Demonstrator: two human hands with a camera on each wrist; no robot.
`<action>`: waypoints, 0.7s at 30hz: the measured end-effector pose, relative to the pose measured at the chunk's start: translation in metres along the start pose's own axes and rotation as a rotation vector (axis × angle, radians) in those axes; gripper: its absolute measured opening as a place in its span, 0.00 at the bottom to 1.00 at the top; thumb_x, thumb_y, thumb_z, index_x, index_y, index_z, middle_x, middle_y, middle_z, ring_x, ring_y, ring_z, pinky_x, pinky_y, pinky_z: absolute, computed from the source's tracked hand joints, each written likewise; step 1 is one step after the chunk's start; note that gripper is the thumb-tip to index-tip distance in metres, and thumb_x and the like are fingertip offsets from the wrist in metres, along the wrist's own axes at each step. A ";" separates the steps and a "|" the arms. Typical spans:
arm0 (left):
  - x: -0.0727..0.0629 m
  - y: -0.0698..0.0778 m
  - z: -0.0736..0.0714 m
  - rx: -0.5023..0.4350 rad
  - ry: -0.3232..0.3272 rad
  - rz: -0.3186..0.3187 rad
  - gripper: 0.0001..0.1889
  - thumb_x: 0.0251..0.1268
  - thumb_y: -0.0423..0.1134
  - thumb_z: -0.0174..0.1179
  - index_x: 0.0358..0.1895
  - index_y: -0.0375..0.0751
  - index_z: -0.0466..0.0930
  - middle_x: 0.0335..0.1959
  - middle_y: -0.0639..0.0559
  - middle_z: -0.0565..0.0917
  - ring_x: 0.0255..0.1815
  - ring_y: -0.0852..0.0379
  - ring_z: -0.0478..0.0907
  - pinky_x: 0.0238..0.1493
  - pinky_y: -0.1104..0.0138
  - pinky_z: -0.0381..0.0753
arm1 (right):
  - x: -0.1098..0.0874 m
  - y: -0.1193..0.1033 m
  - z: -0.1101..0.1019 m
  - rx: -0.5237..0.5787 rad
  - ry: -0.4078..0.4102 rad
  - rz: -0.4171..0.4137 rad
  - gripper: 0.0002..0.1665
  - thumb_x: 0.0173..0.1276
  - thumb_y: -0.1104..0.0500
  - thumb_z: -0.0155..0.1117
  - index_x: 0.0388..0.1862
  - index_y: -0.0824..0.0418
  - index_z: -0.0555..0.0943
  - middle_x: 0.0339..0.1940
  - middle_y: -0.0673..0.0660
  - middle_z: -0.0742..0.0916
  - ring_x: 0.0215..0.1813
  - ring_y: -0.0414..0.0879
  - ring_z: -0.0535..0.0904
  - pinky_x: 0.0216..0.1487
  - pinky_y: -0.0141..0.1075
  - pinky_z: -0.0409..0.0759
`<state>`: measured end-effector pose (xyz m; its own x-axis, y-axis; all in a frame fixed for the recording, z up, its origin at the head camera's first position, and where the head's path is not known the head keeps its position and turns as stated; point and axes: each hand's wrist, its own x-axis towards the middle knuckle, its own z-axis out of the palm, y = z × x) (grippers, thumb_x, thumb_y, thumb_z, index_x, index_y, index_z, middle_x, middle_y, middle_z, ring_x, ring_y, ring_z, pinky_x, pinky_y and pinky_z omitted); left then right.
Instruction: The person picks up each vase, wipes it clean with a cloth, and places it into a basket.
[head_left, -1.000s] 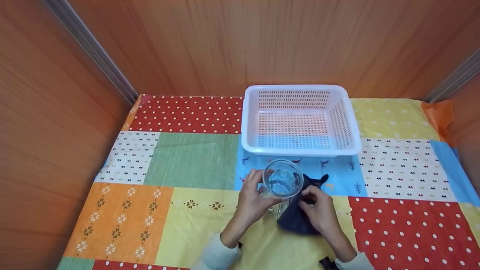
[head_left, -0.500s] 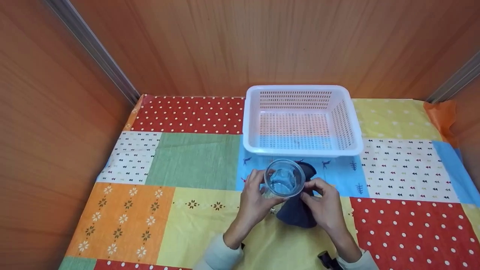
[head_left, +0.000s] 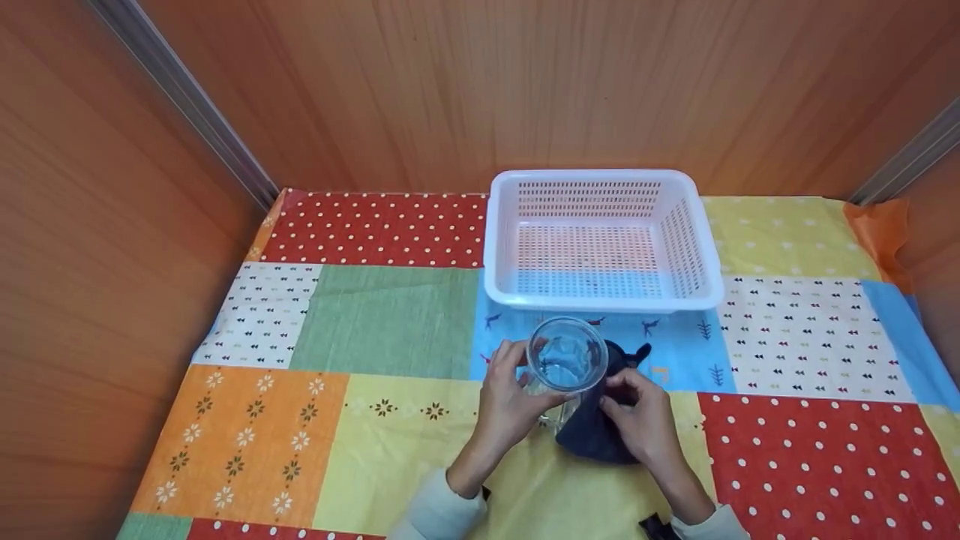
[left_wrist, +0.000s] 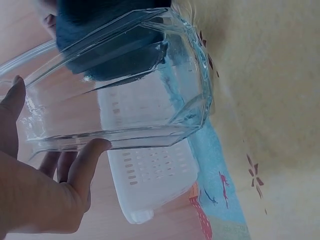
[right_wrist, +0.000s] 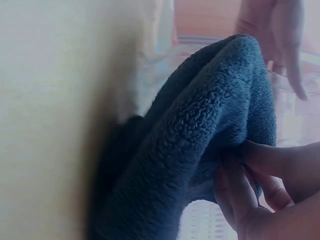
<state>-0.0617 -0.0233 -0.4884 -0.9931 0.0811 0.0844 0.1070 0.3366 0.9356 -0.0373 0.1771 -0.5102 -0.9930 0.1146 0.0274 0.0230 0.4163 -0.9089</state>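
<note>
My left hand [head_left: 504, 397] grips a clear glass jar [left_wrist: 130, 112] near its rim, thumb on one side and fingers round the other. The jar stands upright with faceted walls, and nothing shows inside it. On its right side, my right hand [head_left: 642, 412] pinches a dark navy cloth [right_wrist: 185, 120] between thumb and fingers. In the right wrist view the cloth looks fluffy and hangs in folds. It lies against the jar's outer wall, in front of part of the glass.
Just beyond the jar sits a white plastic basket [head_left: 491, 277] with slotted walls. A patchwork tablecloth [head_left: 390, 322] covers the table. Wooden panels [head_left: 525, 90] rise at the back and both sides.
The cloth in my right hand went up along the jar's side, then back down toward me. My left hand kept its grip and the jar barely moved.
</note>
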 end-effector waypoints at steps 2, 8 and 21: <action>0.000 -0.001 0.000 -0.011 -0.001 -0.013 0.34 0.45 0.43 0.87 0.59 0.44 0.83 0.50 0.52 0.78 0.55 0.51 0.76 0.56 0.46 0.87 | 0.000 0.001 0.001 -0.018 0.001 0.004 0.12 0.61 0.80 0.70 0.37 0.68 0.83 0.41 0.61 0.88 0.46 0.50 0.85 0.44 0.28 0.83; 0.000 0.000 0.000 -0.021 -0.001 -0.021 0.34 0.44 0.42 0.87 0.57 0.44 0.83 0.49 0.49 0.78 0.54 0.52 0.76 0.55 0.47 0.87 | -0.002 -0.016 -0.002 -0.012 0.013 -0.025 0.11 0.61 0.80 0.70 0.37 0.67 0.84 0.40 0.60 0.88 0.46 0.48 0.84 0.44 0.28 0.83; 0.000 0.000 0.000 -0.003 0.002 0.005 0.36 0.43 0.41 0.87 0.59 0.40 0.82 0.49 0.52 0.78 0.53 0.52 0.76 0.52 0.48 0.88 | 0.000 -0.035 -0.010 0.012 0.014 -0.084 0.12 0.62 0.80 0.70 0.37 0.65 0.86 0.41 0.58 0.87 0.52 0.56 0.86 0.53 0.51 0.89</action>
<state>-0.0617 -0.0232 -0.4884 -0.9927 0.0808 0.0897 0.1117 0.3334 0.9361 -0.0367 0.1716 -0.4747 -0.9898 0.0923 0.1089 -0.0613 0.4145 -0.9080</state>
